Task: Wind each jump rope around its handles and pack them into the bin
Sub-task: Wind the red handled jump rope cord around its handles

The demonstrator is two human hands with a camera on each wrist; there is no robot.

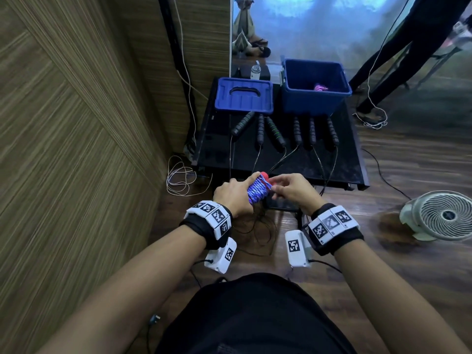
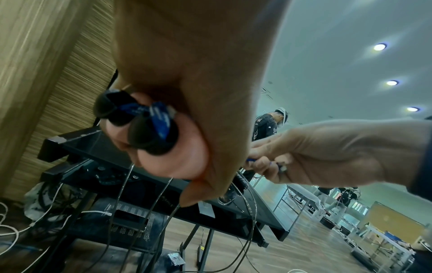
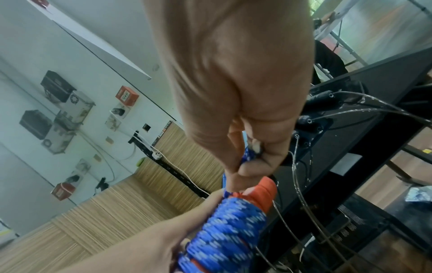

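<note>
A blue-and-white braided jump rope is wound into a bundle around its red handles. My left hand grips this bundle just in front of the table's near edge. My right hand pinches the rope's loose end at the red handle tip. In the right wrist view the fingers hold the blue end just above the orange-red handle and the wound rope. In the left wrist view the handles' butts show in my left fist. The open blue bin at the table's back right holds a pink wound rope.
Several black-handled jump ropes lie in a row on the black table, their cords hanging over its near edge. The bin's blue lid lies at back left. A fan stands on the floor right, white cable left.
</note>
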